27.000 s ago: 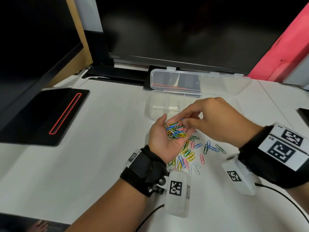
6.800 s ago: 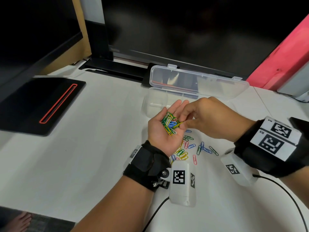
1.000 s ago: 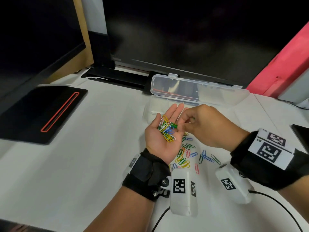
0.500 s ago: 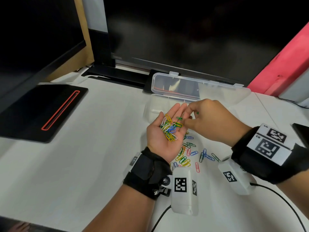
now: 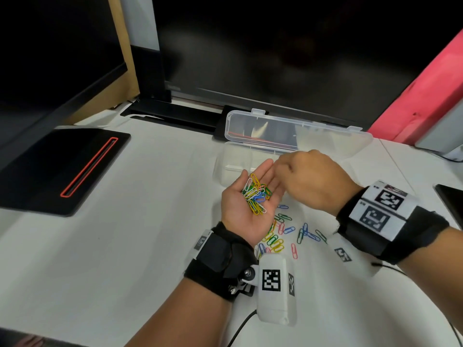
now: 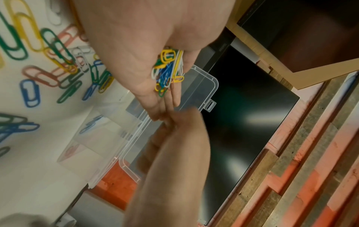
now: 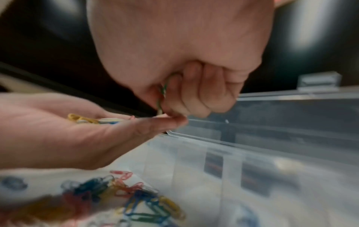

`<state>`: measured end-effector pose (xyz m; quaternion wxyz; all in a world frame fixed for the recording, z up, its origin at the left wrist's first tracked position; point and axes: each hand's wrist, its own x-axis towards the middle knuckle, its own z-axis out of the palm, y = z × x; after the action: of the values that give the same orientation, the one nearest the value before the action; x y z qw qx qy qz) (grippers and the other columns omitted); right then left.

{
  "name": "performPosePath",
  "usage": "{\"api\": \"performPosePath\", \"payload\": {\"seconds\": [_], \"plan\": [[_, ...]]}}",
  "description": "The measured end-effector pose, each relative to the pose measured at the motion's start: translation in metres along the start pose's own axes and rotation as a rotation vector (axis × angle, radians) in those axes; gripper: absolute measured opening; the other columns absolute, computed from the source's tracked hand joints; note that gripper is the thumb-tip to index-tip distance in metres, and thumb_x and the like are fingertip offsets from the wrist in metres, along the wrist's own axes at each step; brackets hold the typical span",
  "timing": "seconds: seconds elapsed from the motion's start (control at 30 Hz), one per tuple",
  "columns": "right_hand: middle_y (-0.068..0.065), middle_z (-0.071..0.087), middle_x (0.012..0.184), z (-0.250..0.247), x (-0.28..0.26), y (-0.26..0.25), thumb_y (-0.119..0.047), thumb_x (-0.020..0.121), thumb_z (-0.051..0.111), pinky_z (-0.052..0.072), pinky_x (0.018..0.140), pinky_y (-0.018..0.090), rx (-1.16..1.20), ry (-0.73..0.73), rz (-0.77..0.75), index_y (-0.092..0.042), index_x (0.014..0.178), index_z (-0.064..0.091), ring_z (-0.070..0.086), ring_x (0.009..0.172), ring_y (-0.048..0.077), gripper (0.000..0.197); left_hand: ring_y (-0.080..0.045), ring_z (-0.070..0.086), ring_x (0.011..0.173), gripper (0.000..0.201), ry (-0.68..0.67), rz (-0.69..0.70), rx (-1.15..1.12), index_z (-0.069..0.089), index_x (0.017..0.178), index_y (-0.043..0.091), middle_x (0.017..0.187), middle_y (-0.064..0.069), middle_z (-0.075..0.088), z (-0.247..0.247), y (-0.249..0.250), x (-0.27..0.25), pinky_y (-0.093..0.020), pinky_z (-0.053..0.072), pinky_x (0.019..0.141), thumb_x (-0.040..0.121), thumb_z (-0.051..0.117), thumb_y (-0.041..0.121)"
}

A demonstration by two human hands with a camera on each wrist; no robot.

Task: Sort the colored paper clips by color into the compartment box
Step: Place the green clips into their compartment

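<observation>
the right hand (image 7: 174,86) pinches green clips (image 7: 161,98) by the box (image 5: 295,136) while the flat left hand (image 5: 246,204) cradles a pile (image 5: 255,194) that could spill if tipped.

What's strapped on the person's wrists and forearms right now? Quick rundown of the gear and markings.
Both arms are bare, no sleeves. The left hand has a black wrist strap carrying a white camera pod with square black-and-white tags and a black cable. The right hand has a black band with two large white tag panels, plus a white pod below it.
</observation>
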<state>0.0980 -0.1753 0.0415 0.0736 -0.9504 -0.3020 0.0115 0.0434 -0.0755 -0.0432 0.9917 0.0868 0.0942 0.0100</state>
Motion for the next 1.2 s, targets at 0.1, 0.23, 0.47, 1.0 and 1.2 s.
{"api": "performPosePath", "payload": {"seconds": [0.1,0.23,0.47,1.0,1.2], "plan": [[-0.004,0.026,0.052,-0.001,0.0,0.009,-0.026,0.097,0.042,0.022,0.042,0.024,0.852,0.032,0.259,-0.019,0.059,0.032,0.024,0.048,0.018,0.039,-0.035,0.058,0.116,0.048,-0.017,-0.011,-0.036,0.056,0.124,-0.006,0.128,-0.024,0.06,0.0,0.003,0.0,-0.044,0.046,0.1,0.104,0.03,0.029],[-0.005,0.014,0.054,0.001,-0.007,0.016,-0.038,0.1,0.045,0.011,0.037,0.019,1.512,-0.105,0.389,-0.024,0.061,0.028,0.01,0.042,0.01,0.045,-0.035,0.055,0.119,0.048,-0.026,-0.015,-0.048,0.054,0.125,-0.006,0.13,-0.024,0.058,-0.001,0.002,0.0,-0.045,0.047,0.098,0.104,0.03,0.029],[-0.001,0.037,0.056,-0.001,-0.004,0.015,-0.009,0.091,0.039,0.015,0.035,0.017,1.637,-0.187,0.385,-0.012,0.083,0.055,0.019,0.04,0.008,0.019,-0.035,0.054,0.124,0.048,-0.015,0.001,-0.047,0.056,0.124,-0.007,0.13,-0.025,0.058,-0.005,0.002,0.003,-0.045,0.04,0.106,0.104,0.03,0.028],[-0.014,0.067,0.073,0.009,-0.011,-0.002,-0.026,0.081,0.069,0.048,0.07,0.026,0.108,0.012,-0.104,-0.031,0.08,0.073,0.061,0.073,0.01,0.007,-0.033,0.057,0.117,0.048,0.003,-0.008,0.036,0.054,0.128,-0.002,0.129,-0.022,0.059,-0.004,-0.001,0.001,-0.042,0.038,0.108,0.104,0.028,0.031],[-0.02,0.047,0.04,0.002,-0.02,0.007,-0.013,0.085,0.068,0.03,0.043,0.009,0.488,-0.005,0.043,-0.02,0.076,0.074,0.044,0.042,-0.001,0.013,-0.035,0.053,0.124,0.045,-0.003,-0.04,-0.034,0.057,0.121,-0.007,0.128,-0.025,0.059,-0.001,-0.004,-0.004,-0.043,0.036,0.111,0.103,0.031,0.026]]}}
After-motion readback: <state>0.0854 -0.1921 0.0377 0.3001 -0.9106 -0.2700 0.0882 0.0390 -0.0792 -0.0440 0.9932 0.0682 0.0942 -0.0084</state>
